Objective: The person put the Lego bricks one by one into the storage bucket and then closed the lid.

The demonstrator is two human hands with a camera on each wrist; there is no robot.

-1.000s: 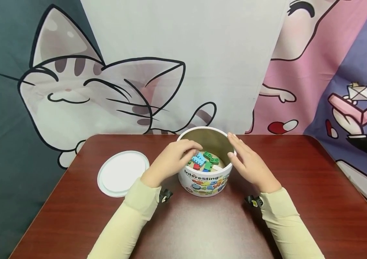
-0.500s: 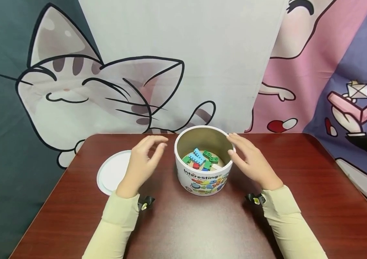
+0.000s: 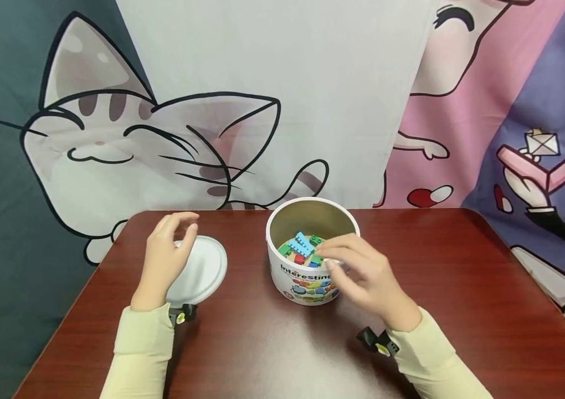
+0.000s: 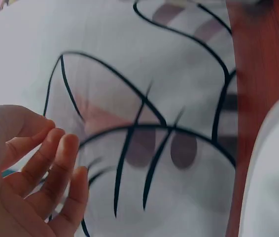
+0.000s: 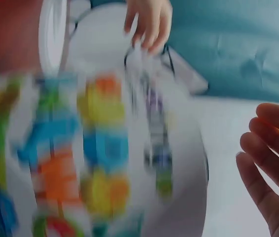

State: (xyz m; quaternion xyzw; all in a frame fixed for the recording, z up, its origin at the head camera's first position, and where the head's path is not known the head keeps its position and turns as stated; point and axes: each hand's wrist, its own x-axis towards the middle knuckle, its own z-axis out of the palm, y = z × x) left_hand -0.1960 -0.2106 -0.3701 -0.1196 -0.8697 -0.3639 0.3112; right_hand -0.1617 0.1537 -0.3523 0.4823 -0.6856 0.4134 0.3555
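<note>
A round white tub [image 3: 304, 285] with "Interesting" and colourful toy pictures printed on its side stands on the table without its lid. Several building bricks [image 3: 300, 245], blue, green and red, lie on its bottom. My right hand [image 3: 364, 274] hovers over the tub's front right rim, its loosely bent fingers reaching above the bricks and hiding some of them. Over the flat white lid [image 3: 205, 271], on the left, hangs my left hand [image 3: 165, 255], fingers relaxed and nothing in them. In the right wrist view the tub's printed wall [image 5: 105, 158] is blurred and close, beside my spread fingers [image 5: 262, 143].
The reddish-brown table [image 3: 252, 349] runs back to a cloth backdrop [image 3: 312, 83] with a cartoon cat on it. Each wrist carries a small black camera, one on the left [image 3: 183, 315] and one on the right [image 3: 378, 342].
My left hand has left the tub and moved left until it is over the lid. The right hand has gone from the tub's right rim inward over its front opening.
</note>
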